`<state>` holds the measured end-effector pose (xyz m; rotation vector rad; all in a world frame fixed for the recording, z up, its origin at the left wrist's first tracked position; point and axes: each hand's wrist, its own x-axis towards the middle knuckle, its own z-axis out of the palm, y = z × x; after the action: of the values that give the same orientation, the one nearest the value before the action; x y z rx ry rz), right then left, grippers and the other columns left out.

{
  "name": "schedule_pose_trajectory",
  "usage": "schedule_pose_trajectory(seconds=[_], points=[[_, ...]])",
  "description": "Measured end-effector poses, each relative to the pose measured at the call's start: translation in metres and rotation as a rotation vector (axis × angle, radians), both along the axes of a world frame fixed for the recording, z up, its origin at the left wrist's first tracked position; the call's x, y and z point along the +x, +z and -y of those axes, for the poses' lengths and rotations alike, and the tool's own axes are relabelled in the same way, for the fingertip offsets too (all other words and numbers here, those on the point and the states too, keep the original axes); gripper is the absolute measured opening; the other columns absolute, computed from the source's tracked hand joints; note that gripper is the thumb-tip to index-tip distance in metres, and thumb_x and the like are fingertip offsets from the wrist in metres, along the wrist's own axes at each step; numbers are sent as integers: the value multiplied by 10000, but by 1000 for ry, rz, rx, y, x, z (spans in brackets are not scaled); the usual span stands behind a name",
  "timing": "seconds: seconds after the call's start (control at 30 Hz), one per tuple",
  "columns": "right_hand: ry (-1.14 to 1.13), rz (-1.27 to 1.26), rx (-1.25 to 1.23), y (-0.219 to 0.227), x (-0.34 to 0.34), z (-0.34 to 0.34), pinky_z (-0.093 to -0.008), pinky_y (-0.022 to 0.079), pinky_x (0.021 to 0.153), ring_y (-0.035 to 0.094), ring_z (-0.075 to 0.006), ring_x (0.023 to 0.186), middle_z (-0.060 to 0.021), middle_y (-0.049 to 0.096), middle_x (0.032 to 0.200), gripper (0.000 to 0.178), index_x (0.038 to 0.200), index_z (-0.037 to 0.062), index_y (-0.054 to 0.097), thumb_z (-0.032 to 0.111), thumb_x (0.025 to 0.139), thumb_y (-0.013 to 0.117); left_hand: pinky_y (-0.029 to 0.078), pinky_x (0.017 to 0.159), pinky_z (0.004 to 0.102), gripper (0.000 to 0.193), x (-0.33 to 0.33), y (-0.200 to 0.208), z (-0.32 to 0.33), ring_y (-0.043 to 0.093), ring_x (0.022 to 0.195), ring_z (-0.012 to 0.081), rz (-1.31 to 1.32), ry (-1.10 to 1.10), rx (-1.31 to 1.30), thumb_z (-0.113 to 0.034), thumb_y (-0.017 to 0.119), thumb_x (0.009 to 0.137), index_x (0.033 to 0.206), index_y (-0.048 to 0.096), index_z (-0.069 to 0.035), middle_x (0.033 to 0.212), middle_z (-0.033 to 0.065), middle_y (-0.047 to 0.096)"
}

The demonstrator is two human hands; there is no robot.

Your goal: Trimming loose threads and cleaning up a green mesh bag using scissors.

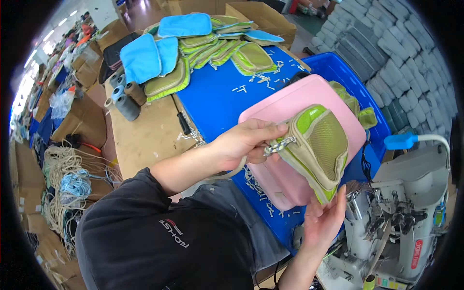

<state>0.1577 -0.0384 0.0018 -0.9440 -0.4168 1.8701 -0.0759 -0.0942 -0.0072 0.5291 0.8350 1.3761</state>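
Note:
A green and beige pouch with a mesh front and a zipper edge is held up, tilted, above a pink plastic tub. At its upper left corner my left hand pinches it between thumb and fingers. A patterned cord loop hangs at that corner, beside my fingertips. My right hand is turned up under the pouch's lower corner and grips it loosely, with part of the fingers hidden behind it.
Behind, green pouches with blue backs are heaped on the blue table top, among scattered small white pieces. Thread cones and a screwdriver-like tool lie left. A sewing machine and blue crate stand right.

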Motion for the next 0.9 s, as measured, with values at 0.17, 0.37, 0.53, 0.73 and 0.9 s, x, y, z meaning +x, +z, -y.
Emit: schedule_pose_trajectory(seconds=[0.17, 0.37, 0.53, 0.73, 0.9], points=[[268, -95, 193, -5, 21, 6, -207, 334, 388, 426, -106, 450, -146, 657, 891, 333, 1149, -19, 548, 276, 1007, 490, 155, 381, 221, 371, 3, 7, 1, 238, 399, 22, -71, -1, 29, -406, 549, 977, 1027, 650, -52, 681, 90, 640], [250, -11, 286, -1, 21, 4, -186, 288, 379, 383, -52, 439, -88, 648, 860, 260, 1079, 12, 549, 258, 1006, 504, 193, 391, 246, 352, 1, 6, 4, 302, 379, 64, -289, -85, 27, -339, 530, 990, 884, 613, -14, 560, 132, 579], [224, 8, 290, 1, 15, 3, -177, 265, 380, 353, -29, 428, -50, 643, 841, 185, 1005, 45, 548, 228, 995, 528, 207, 404, 249, 300, 10, 11, 2, 296, 379, 69, -123, 88, -62, -287, 546, 981, 832, 620, -38, 462, 20, 446], [221, -5, 273, 9, 10, -1, -178, 270, 385, 362, -31, 436, -37, 628, 813, 184, 979, 40, 563, 223, 976, 542, 235, 413, 210, 253, 15, 11, 1, 355, 405, 43, 15, 137, 19, -265, 627, 933, 844, 647, -29, 652, 7, 555], [254, -24, 262, 18, 0, -4, -227, 467, 540, 586, -121, 718, -72, 648, 979, 326, 1152, -3, 565, 265, 967, 539, 299, 437, 212, 254, 11, 22, 9, 465, 469, 67, -160, 14, 126, -222, 615, 949, 796, 651, -22, 625, 7, 551]])
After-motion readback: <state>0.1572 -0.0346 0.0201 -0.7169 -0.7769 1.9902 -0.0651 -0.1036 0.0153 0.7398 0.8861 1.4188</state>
